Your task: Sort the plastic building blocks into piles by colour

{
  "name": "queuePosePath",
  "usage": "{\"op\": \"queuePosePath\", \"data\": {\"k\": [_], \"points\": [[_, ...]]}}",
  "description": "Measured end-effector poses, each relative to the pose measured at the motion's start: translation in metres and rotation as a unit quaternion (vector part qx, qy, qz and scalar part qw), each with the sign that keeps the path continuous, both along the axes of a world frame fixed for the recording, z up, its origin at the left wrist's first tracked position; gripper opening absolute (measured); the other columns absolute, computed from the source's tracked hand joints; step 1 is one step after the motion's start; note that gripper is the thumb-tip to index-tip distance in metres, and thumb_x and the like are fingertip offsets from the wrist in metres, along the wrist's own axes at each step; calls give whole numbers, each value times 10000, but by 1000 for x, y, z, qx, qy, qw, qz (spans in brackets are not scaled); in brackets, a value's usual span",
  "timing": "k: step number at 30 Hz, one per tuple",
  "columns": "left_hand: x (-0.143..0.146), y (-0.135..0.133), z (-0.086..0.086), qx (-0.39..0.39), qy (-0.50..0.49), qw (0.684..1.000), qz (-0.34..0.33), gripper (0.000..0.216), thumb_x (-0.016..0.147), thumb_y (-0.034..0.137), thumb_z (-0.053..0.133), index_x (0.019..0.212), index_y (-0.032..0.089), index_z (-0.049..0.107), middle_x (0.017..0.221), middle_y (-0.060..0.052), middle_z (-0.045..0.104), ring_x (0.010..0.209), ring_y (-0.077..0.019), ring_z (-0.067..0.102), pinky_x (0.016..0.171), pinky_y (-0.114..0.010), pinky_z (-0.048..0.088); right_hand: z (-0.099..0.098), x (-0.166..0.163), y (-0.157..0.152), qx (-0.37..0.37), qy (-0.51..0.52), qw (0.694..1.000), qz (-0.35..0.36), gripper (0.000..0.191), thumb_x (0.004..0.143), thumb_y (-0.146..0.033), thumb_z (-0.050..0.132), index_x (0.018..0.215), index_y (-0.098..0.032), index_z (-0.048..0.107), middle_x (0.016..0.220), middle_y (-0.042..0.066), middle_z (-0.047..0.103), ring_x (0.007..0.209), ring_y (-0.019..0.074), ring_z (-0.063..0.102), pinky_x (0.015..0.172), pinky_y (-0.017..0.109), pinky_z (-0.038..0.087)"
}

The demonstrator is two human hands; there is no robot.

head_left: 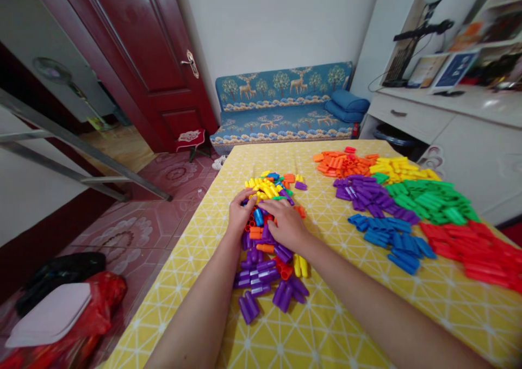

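A mixed pile of small hollow plastic caps, like marker caps, lies on the table under both my hands. My left hand [240, 212] rests at the pile's left side, thumb and fingers apart around the pieces. From the right, my right hand [287, 223] reaches over the pile, fingers stretched leftward and thumb apart. Yellow caps [264, 186] lie just beyond the fingertips. Between the hands shows a blue cap [258, 217]. Nearer me are purple caps [256, 275], orange caps [256, 233] and a yellow pair [300, 266]. The fingertips are partly hidden among the pieces.
On the table's [171, 314] right side lie sorted heaps: orange [340, 164], yellow [403, 169], purple [362, 193], green [434, 199], blue [393, 237] and red [475, 252]. A blue sofa [281, 120] stands beyond; a metal ladder [110, 165] leans at left.
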State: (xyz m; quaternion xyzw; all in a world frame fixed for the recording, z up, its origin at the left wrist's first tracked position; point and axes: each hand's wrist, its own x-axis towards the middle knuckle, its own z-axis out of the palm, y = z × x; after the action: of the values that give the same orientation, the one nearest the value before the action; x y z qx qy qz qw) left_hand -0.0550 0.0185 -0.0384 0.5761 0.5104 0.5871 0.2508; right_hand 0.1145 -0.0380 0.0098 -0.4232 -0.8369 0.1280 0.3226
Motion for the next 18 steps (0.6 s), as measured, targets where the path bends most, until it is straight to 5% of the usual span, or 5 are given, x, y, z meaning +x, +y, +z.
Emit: {"op": "queuePosePath", "data": {"k": [5,12,18], "points": [[-1,0,1,3,6,1000,-10,236,751,320,660,924,183,742,1124,-91,682,1139,-240,582,1065,-414,383,2,-7,10,-16,-49,998,-20,474,785,-94,555,1232,-243,601,1176,53,609,1091,227,496,983,381,405],[2,-2,4,-1,5,1000,-19,228,748,307,666,928,189,741,1142,-89,672,1158,-240,569,1079,-404,366,1,-4,-5,16,26,999,-22,271,825,-207,608,1092,-231,645,1103,58,587,1067,207,523,961,356,416],[2,-1,4,-4,-10,1000,-17,223,733,308,679,910,189,742,1109,-85,685,1155,-248,570,1082,-416,360,9,-21,-13,-27,-55,993,-104,348,800,-380,664,1100,-212,612,1012,92,616,990,257,565,847,388,454]]}}
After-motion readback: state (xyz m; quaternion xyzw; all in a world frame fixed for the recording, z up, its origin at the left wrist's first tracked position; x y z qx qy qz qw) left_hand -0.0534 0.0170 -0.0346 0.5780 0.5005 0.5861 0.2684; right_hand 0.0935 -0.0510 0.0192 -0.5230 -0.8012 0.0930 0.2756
